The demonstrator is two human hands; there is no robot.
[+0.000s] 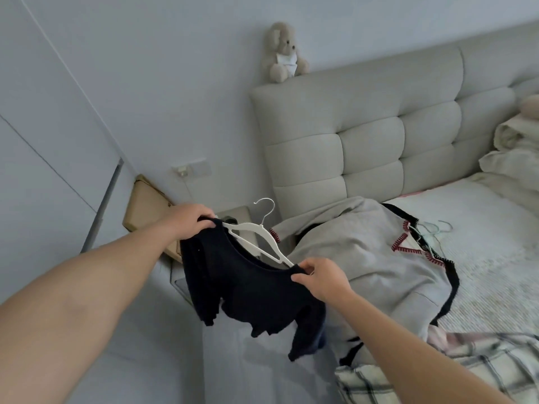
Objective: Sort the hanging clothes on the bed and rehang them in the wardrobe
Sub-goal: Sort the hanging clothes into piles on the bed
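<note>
A dark navy knit top (248,290) hangs in the air over the bed's near left corner, partly on a white hanger (258,239) whose hook points up. My left hand (189,221) grips the top's left shoulder. My right hand (320,277) pinches its right shoulder at the hanger's end. On the bed (481,258) lies a grey garment with black and red-stitched trim (379,252), with pale green hangers (434,228) beside it. A plaid garment (437,371) lies at the near right.
A padded beige headboard (364,135) stands behind the bed with a teddy bear (284,52) on top. A bedside table (233,217) and a cardboard box (145,208) sit at the left wall. Folded bedding (516,150) lies at the far right.
</note>
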